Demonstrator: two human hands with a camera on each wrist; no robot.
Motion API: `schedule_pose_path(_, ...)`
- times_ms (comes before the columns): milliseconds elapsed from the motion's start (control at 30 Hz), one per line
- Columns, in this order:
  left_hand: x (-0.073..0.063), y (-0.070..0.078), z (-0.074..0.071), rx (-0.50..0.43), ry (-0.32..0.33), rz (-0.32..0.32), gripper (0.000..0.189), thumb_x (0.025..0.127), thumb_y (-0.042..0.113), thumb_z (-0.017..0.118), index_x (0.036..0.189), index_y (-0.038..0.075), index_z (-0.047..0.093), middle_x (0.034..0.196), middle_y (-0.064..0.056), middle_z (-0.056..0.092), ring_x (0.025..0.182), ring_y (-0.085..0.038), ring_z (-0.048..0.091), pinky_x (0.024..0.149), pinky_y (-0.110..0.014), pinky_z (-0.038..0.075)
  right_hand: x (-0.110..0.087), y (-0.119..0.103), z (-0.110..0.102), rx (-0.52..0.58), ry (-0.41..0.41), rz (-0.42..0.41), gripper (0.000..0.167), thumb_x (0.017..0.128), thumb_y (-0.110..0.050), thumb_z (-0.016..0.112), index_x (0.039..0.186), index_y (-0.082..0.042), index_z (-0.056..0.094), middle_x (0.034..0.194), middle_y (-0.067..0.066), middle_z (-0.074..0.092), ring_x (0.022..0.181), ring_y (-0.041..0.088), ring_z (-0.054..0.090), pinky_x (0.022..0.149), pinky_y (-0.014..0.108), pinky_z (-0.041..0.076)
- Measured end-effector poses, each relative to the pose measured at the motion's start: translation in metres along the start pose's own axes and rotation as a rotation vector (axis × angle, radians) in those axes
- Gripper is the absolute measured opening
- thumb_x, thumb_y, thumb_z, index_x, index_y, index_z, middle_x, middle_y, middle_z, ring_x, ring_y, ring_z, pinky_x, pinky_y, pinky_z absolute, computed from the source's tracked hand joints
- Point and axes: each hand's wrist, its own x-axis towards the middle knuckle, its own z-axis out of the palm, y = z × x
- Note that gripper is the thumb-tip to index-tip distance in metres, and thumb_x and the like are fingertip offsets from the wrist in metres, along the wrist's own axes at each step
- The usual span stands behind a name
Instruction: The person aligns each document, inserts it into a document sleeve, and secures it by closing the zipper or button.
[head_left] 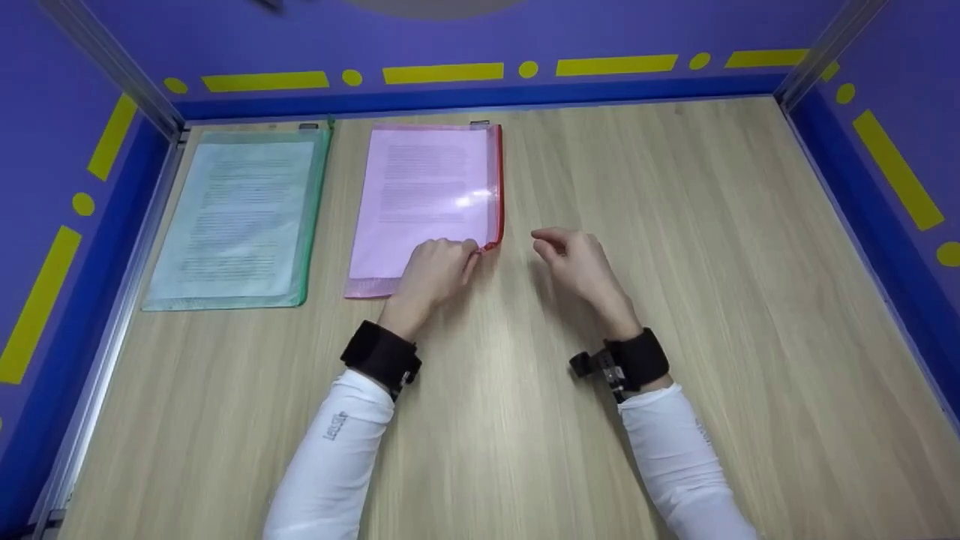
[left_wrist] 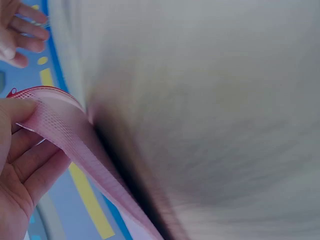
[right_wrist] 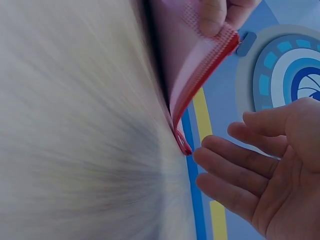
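A pink zip document pouch [head_left: 424, 195] with a red zipper along its right side lies on the table, a printed sheet showing through it. My left hand [head_left: 441, 266] pinches its lower right corner between thumb and fingers. That corner is lifted off the table in the left wrist view, where the mesh edge [left_wrist: 57, 122] bends up under the thumb. To the right of the pouch, my right hand [head_left: 581, 262] hovers with loosely bent fingers and holds nothing. In the right wrist view its fingertips are close to the red zipper pull [right_wrist: 184, 142].
A green zip document pouch [head_left: 236, 217] with a printed sheet inside lies flat to the left of the pink one. Purple and blue panels with yellow marks [head_left: 442, 73] wall in the wooden table [head_left: 675, 195] at the back and sides.
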Motion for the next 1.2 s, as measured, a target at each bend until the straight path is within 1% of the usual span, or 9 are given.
schedule_pose_path(100, 0.000, 0.001, -0.006, -0.042, 0.038, -0.012, 0.022, 0.100, 0.018, 0.057, 0.095, 0.002, 0.072, 0.079, -0.014, 0.075, 0.068, -0.032, 0.071, 0.064, -0.046, 0.057, 0.000, 0.000, 0.000, 0.014, -0.007, -0.006, 0.033, 0.101, -0.023, 0.056, 0.125, -0.004, 0.068, 0.126, 0.015, 0.069, 0.119, 0.028, 0.066, 0.102, 0.043, 0.053)
schedule_pose_path(233, -0.002, -0.001, -0.013, -0.085, 0.118, -0.012, 0.019, 0.100, 0.013, 0.056, 0.098, 0.002, 0.072, 0.085, -0.013, 0.077, 0.072, -0.031, 0.073, 0.065, -0.044, 0.059, -0.001, -0.002, 0.002, 0.047, -0.006, -0.021, 0.032, 0.101, -0.022, 0.056, 0.124, -0.004, 0.068, 0.125, 0.015, 0.070, 0.119, 0.028, 0.066, 0.102, 0.042, 0.053)
schedule_pose_path(400, -0.003, -0.006, -0.019, -0.088, 0.228, 0.020, 0.016, 0.098, 0.008, 0.057, 0.101, 0.003, 0.072, 0.088, -0.012, 0.077, 0.075, -0.028, 0.074, 0.066, -0.039, 0.060, -0.001, -0.005, 0.005, 0.119, -0.001, -0.028, 0.032, 0.100, -0.022, 0.057, 0.121, -0.002, 0.070, 0.120, 0.015, 0.072, 0.113, 0.026, 0.069, 0.099, 0.042, 0.055)
schedule_pose_path(500, -0.004, -0.008, -0.019, -0.092, 0.262, 0.053, 0.016, 0.098, 0.008, 0.057, 0.102, 0.004, 0.073, 0.091, -0.011, 0.078, 0.079, -0.026, 0.075, 0.068, -0.037, 0.061, -0.001, -0.006, 0.006, 0.155, -0.015, -0.027, 0.030, 0.100, -0.021, 0.059, 0.119, -0.002, 0.071, 0.117, 0.014, 0.073, 0.110, 0.025, 0.070, 0.096, 0.041, 0.056)
schedule_pose_path(667, -0.005, -0.008, -0.015, -0.089, 0.280, 0.114, 0.015, 0.097, 0.011, 0.060, 0.103, 0.008, 0.073, 0.094, -0.008, 0.078, 0.081, -0.024, 0.076, 0.070, -0.034, 0.061, 0.000, -0.009, 0.010, 0.234, -0.083, -0.029, 0.031, 0.099, -0.021, 0.061, 0.120, 0.000, 0.070, 0.117, 0.014, 0.074, 0.109, 0.024, 0.070, 0.096, 0.038, 0.056)
schedule_pose_path(833, -0.005, -0.008, -0.013, -0.092, 0.300, 0.167, 0.014, 0.097, 0.013, 0.060, 0.101, 0.009, 0.073, 0.093, -0.004, 0.078, 0.082, -0.022, 0.076, 0.069, -0.034, 0.060, 0.001, -0.014, 0.015, 0.313, -0.159, -0.009, 0.035, 0.097, -0.023, 0.065, 0.122, 0.002, 0.069, 0.117, 0.016, 0.073, 0.109, 0.024, 0.069, 0.094, 0.031, 0.056)
schedule_pose_path(933, -0.005, -0.008, -0.012, -0.095, 0.295, 0.183, 0.014, 0.097, 0.012, 0.059, 0.100, 0.009, 0.072, 0.092, -0.004, 0.078, 0.081, -0.021, 0.075, 0.069, -0.033, 0.060, 0.001, -0.016, 0.017, 0.327, -0.200, 0.002, 0.036, 0.095, -0.025, 0.068, 0.122, -0.001, 0.069, 0.118, 0.015, 0.073, 0.108, 0.022, 0.070, 0.093, 0.029, 0.055)
schedule_pose_path(1067, -0.005, -0.009, -0.011, -0.103, 0.277, 0.192, 0.014, 0.096, 0.007, 0.060, 0.101, 0.007, 0.073, 0.091, -0.006, 0.078, 0.079, -0.022, 0.075, 0.069, -0.032, 0.061, 0.002, -0.020, 0.020, 0.355, -0.243, 0.004, 0.035, 0.093, -0.026, 0.070, 0.122, -0.006, 0.070, 0.122, 0.012, 0.072, 0.109, 0.021, 0.069, 0.094, 0.028, 0.055)
schedule_pose_path(1200, -0.006, -0.008, -0.010, -0.113, 0.253, 0.186, 0.015, 0.096, 0.005, 0.060, 0.101, 0.007, 0.074, 0.092, -0.006, 0.078, 0.079, -0.022, 0.075, 0.070, -0.033, 0.061, 0.002, -0.023, 0.024, 0.404, -0.274, 0.006, 0.035, 0.094, -0.022, 0.069, 0.123, -0.004, 0.069, 0.122, 0.015, 0.071, 0.111, 0.029, 0.068, 0.093, 0.030, 0.056)
